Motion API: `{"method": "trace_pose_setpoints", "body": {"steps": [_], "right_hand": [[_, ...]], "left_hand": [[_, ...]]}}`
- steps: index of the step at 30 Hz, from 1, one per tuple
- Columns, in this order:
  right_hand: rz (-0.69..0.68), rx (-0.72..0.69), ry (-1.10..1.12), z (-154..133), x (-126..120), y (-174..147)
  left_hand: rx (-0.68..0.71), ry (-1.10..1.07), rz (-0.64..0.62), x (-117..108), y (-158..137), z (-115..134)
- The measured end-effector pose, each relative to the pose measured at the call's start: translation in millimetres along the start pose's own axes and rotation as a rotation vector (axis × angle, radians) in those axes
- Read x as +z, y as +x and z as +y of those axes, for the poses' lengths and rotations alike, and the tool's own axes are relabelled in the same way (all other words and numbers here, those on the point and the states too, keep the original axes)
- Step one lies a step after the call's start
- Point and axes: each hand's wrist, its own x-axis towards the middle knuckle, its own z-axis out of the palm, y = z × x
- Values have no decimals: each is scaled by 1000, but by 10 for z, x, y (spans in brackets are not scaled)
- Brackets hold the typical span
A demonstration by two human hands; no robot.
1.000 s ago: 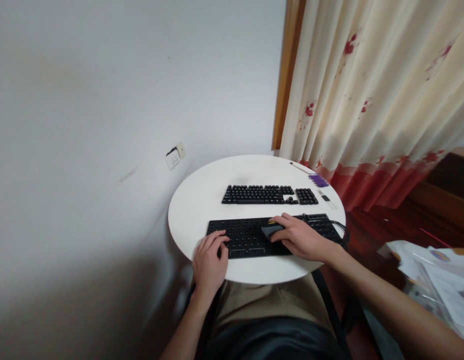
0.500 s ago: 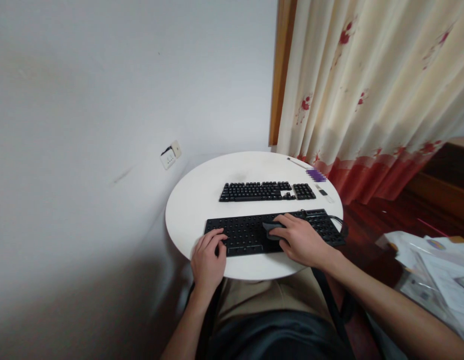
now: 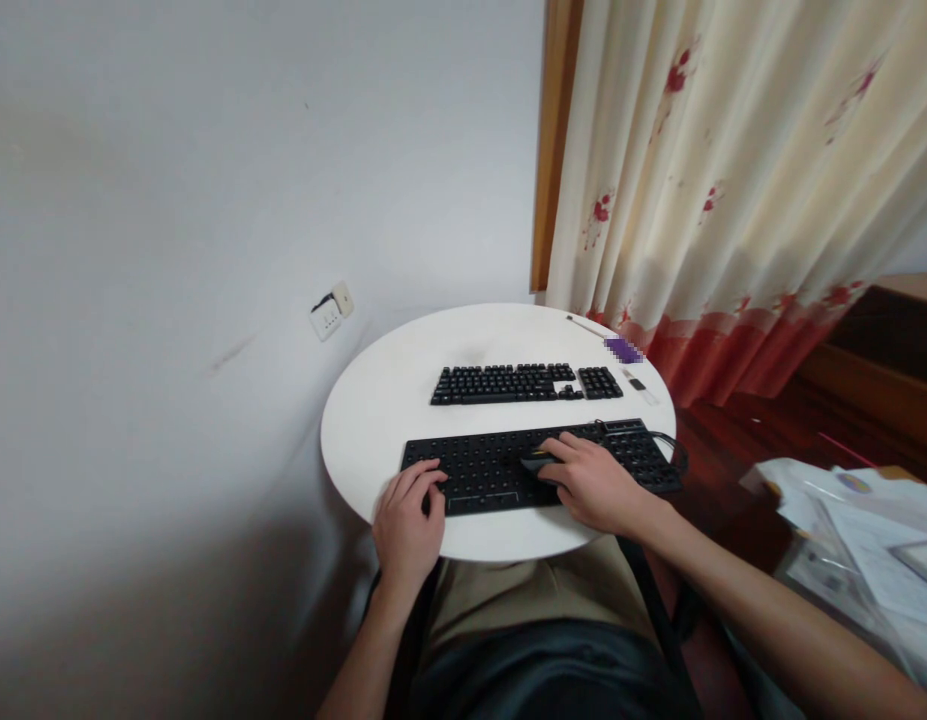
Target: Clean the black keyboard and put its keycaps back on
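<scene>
Since the earlier frames the camera is drifting slightly left and the whole scene is sitting a touch lower and leftward; the hands are keeping nearly the same posts, the right hand sliding only a little toward the left along the near keyboard.

The left hand (image 3: 407, 520) is resting at the near-left corner of the keyboard base (image 3: 538, 465), fingers loosely curled and spread over its edge, closing on nothing; it appears to be steadying the base against the bench (image 3: 373, 420). The right hand (image 3: 594, 485) is lying on the middle of the same base, fingers narrowed around a small dark tool (image 3: 538, 463) with a hint of yellow on it, pressed onto the plate. What the tool is cannot be told. The base is lying along the near edge of the round white bench, its cable (image 3: 677, 450) looping off at the right end.

Count: two keyboard-shaped items. The near one is showing rows of bare sockets; the far one (image 3: 527, 383) is a set of keycaps laid out in keyboard order, well apart from both hands, probably kept in order for matching. Three or so small items are lying at the far right rim, one purple and blurred (image 3: 623, 349). One wall socket (image 3: 329, 313), one curtain (image 3: 733, 200), papers (image 3: 860, 540) at right.
</scene>
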Motion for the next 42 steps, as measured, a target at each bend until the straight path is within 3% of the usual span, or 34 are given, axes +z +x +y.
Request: {"method": "trace_pose_setpoints", "body": {"steps": [5,9,14,19,24,29,35,40,42], "right_hand": [[26,4,6,-30,-34,-18],[-58,-113,-6,-59,-72,-6],[19,-97,-48,-82,-75,27],[-48,-213,-10,-45,-73,29],[70,-93,-15,-24,-51,13],[-21,-228,81,-24,-30,-4],[157,16,50,-24,-38,-26],[22,-183,165,-218,13,-118],[13,-202,167,-264,6,-156]], "left_hand": [[3,8,4,3,-5,-8],[2,15,0,-4,-3,2],[-7,12,-4,0,-1,5],[-15,13,-3,-3,-5,13],[-13,9,5,-9,-6,28],[-14,9,2,-9,-4,35],[-16,11,3,-8,4,32],[-8,18,3,-11,2,35],[-5,20,6,-7,0,28]]}}
